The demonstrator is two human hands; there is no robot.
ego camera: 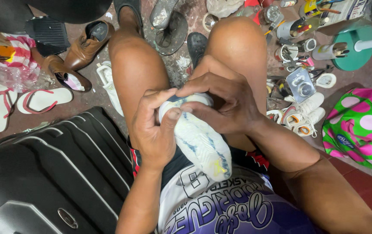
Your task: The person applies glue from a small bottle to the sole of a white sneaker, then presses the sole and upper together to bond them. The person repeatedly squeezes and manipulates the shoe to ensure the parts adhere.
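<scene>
A worn white shoe (pixel 203 145) with its pale, blue-streaked sole facing up lies between my knees, toe pointing away from me. My left hand (pixel 153 130) wraps around the toe end from the left, thumb pressed on the sole edge. My right hand (pixel 225 102) grips the toe from the right and above, fingers curled over the tip. Both hands touch at the toe, which they mostly hide.
A black ribbed hard-shell suitcase (pixel 51 173) fills the lower left. Brown leather shoes (pixel 84 47), pink-strapped flip-flops (pixel 25 102) and a white sneaker (pixel 108 82) lie on the floor to the left. Small white sneakers (pixel 305 112), tins and tools (pixel 298 30) and a green dotted bag (pixel 361 128) sit on the right.
</scene>
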